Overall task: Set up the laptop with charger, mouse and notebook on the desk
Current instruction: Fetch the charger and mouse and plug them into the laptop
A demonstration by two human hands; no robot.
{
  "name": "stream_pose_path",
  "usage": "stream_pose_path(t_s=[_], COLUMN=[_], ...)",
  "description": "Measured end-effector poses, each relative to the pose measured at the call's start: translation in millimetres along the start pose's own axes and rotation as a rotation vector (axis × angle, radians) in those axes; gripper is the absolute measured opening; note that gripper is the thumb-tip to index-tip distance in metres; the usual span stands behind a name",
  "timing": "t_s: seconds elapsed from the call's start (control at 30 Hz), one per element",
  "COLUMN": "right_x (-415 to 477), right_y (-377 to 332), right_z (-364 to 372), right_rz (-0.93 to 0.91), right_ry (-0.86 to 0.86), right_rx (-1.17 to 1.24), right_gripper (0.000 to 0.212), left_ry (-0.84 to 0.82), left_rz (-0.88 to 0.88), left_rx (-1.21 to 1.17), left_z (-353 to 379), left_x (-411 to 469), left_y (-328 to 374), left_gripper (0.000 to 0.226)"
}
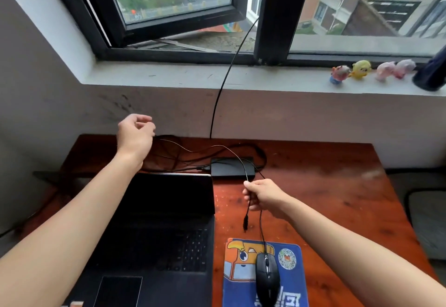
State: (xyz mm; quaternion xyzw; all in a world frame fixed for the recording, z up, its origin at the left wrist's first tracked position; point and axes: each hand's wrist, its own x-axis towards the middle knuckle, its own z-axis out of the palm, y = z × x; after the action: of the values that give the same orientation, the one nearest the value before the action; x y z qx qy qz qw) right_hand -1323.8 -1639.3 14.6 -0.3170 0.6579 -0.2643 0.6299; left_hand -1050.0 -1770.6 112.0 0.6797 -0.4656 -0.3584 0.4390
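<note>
Right hand (263, 198) grips the mouse cable (260, 224) beside the open laptop (166, 234); left hand (136, 133) curls above tangled cords (178, 159) by the charger brick (233, 167), grip unclear. Mouse (266, 275) sits on a cartoon pad (293, 282), lettering unreadable.

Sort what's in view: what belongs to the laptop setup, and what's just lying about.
Belongs to the job:
laptop
charger
mouse
mouse cable, pinched in the right hand
mouse pad
No notebook is in view.

Lying about:
toy figures on the sill
dark object beside them
</note>
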Motion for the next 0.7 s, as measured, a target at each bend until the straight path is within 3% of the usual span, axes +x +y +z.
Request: stream_pose_path(t_s=[0.13,0.23,0.3,0.4,0.47,0.57,0.7], right_x=[-8.5,-12.9,-15.5,-19.6,-22.5,-27.3,-32.5], right_y=[5.6,12.1,17.8,26.1,33.3,42.9,55.6], right_z=[7.5,9.0,11.6,16.5,20.7,22.4,20.2], right_rz=[0.162,0.247,0.269,0.273,0.284,0.281,0.259], right_ry=[-0.05,-0.061,-0.092,-0.151,-0.18,-0.196,-0.174], right_rx=[0.351,0.524,0.619,0.694,0.713,0.702,0.597], right_gripper=[0.031,0.031,0.031,0.03,0.03,0.031,0.029], left_ry=[-0.173,-0.277,-0.345,-0.584,-0.754,-0.808,-0.762], left_rz=[0.327,0.395,0.278,-0.232,-0.529,-0.621,-0.651], left_rx=[-0.006,0.053,0.129,0.178,0.072,-0.135,-0.241], left_z=[-11.7,-14.6,-10.3,-1.2,3.4,8.2,13.6], left_x=[-82.3,-139.0,-164.8,-188.2,-201.9,-209.9,-212.5], left_y=[14.4,-10.1,-38.5,-82.5,-104.8,-123.8,-130.9], left_gripper=[0.008,0.007,0.01,0.018,0.03,0.028,0.014])
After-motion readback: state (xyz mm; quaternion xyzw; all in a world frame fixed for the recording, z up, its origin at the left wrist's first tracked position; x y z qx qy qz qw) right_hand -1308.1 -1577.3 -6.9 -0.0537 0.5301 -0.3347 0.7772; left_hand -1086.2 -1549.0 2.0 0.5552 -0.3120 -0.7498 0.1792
